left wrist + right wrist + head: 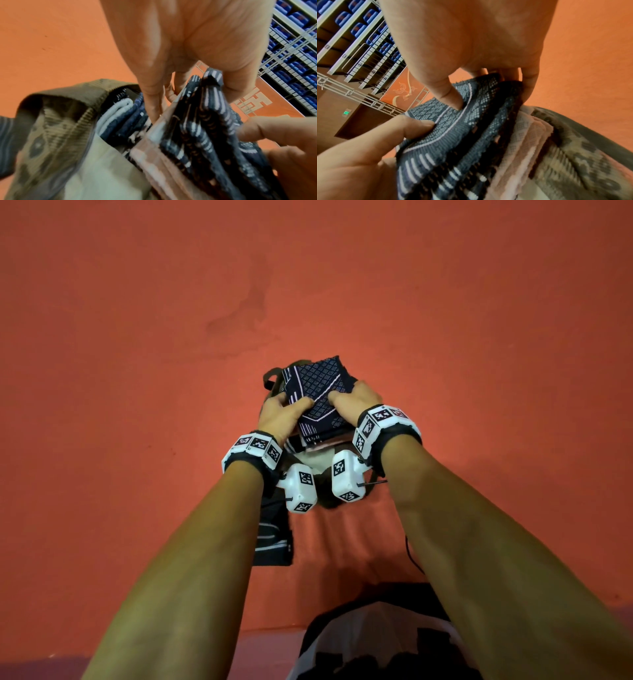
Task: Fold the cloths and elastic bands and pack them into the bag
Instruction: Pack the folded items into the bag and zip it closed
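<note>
A stack of folded cloths [317, 392], dark navy with pale dotted and striped patterns over pink layers [529, 146], sits half inside the mouth of a brown patterned bag [56, 135]. My left hand [284, 414] grips the stack's left side, thumb on top and fingers underneath [154, 94]. My right hand [356, 400] grips the right side, thumb [448, 97] pressed on the top cloth. More folded navy and white cloths [120, 116] lie inside the bag. The bag [274, 378] is mostly hidden under the stack and hands in the head view.
A dark striped folded cloth [272, 534] lies on the orange floor [137, 371] near my left forearm. A dark and white bundle [376, 642] lies close to me at the bottom. Railings and blue seats [356, 33] stand beyond the floor.
</note>
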`<state>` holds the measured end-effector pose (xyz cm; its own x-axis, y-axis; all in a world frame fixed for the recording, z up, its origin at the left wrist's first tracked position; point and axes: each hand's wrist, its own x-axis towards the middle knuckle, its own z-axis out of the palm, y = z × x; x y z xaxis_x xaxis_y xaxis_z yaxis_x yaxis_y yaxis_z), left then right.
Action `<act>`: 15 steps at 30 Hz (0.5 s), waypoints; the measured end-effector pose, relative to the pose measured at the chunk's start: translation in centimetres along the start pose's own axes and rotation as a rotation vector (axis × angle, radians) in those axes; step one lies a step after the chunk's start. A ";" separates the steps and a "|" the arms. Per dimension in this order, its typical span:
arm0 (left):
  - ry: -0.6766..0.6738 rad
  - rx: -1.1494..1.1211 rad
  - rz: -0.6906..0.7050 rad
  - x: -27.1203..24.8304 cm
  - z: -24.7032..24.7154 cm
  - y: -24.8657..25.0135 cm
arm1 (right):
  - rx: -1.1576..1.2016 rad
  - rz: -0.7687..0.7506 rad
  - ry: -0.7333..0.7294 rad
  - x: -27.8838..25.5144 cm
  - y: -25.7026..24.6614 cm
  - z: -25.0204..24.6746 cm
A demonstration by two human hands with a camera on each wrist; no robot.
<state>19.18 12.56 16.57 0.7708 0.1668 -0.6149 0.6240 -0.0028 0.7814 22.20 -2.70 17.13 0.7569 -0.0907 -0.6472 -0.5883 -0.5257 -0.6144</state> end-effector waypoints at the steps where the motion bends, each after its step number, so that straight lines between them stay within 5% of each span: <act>1: 0.011 -0.008 -0.004 0.2 -0.6 -0.2 | -0.020 -0.009 -0.006 0.1 -0.3 0.6; 15: 0.091 -0.024 -0.078 2.4 -5.2 -3.1 | 0.010 0.073 -0.108 0.0 0.2 6.4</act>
<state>18.44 18.12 13.24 0.7048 0.2543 -0.6623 0.6772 0.0373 0.7349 20.27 2.59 14.15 0.6768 -0.0364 -0.7353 -0.6443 -0.5124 -0.5677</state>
